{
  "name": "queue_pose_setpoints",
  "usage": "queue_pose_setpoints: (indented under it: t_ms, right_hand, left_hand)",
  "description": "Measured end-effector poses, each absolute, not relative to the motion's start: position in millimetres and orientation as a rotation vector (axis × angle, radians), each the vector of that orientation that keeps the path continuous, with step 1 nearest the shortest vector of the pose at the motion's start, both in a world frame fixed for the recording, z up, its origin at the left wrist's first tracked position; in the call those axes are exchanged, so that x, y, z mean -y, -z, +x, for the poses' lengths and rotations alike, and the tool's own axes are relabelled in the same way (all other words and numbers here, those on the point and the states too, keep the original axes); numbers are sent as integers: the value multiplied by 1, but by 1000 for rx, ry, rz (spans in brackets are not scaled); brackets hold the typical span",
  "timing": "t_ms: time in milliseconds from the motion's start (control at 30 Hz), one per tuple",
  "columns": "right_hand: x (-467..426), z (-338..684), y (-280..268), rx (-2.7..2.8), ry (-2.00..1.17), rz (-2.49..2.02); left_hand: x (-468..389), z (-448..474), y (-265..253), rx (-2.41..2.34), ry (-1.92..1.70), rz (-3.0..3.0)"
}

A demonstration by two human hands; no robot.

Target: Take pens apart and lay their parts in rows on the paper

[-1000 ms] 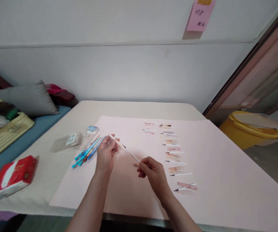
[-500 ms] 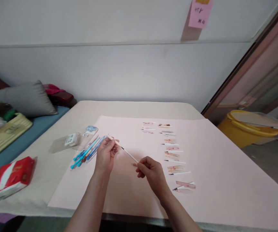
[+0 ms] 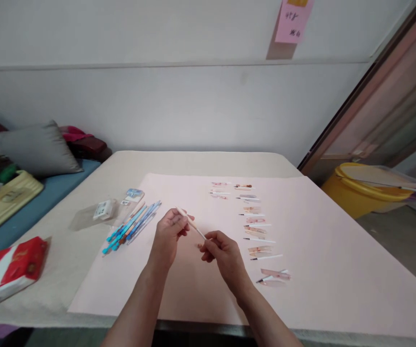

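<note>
A slim pale pen point(image 3: 197, 229) slants between my hands, its upper end to the left. My left hand point(image 3: 170, 231) pinches its upper part between thumb and fingers. At the lower end, the fingertips of my right hand point(image 3: 222, 248) are closed on it; whether they grip the barrel or a refill's tail is hidden. A small brown piece point(image 3: 200, 246) shows beside the right fingertips, partly covered. On the pink sheet point(image 3: 193, 299) to the right, white refills with dark tips point(image 3: 259, 240) lie in a column beside pinkish pen parts point(image 3: 260, 249).
Several blue and brown pens point(image 3: 132, 226) lie in a pile on the left. Near them are a clear bag with a white label point(image 3: 103, 210) and a red tissue pack point(image 3: 13, 267). A grey cushion point(image 3: 45, 149) is at far left, a yellow bucket point(image 3: 363, 193) at right.
My hands have come closer together, the left one moving right. The white refill with a black tip, seen between them before, is now covered by the pale barrel. The view has shifted slightly.
</note>
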State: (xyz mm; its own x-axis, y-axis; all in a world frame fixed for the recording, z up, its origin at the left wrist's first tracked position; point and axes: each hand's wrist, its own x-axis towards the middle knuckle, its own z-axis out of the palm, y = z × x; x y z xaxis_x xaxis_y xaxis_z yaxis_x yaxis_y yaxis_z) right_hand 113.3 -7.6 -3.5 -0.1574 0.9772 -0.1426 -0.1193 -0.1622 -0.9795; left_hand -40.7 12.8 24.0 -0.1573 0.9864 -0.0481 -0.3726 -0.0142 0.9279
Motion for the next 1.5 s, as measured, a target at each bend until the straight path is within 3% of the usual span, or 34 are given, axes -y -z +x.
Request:
queue_pose_setpoints:
  t_ms: [567, 1100, 1500]
  right_hand:
    - [5, 115, 5, 1226, -1506, -1114]
    - [6, 119, 1, 1115, -1711, -1142]
    - [6, 117, 1, 1034, -1735, -1069]
  left_hand:
    - [-12, -38, -20, -1107, -1407, 886]
    - [-8, -24, -18, -1035, -1236, 1009]
    - [-7, -26, -11, -875, -1207, 771]
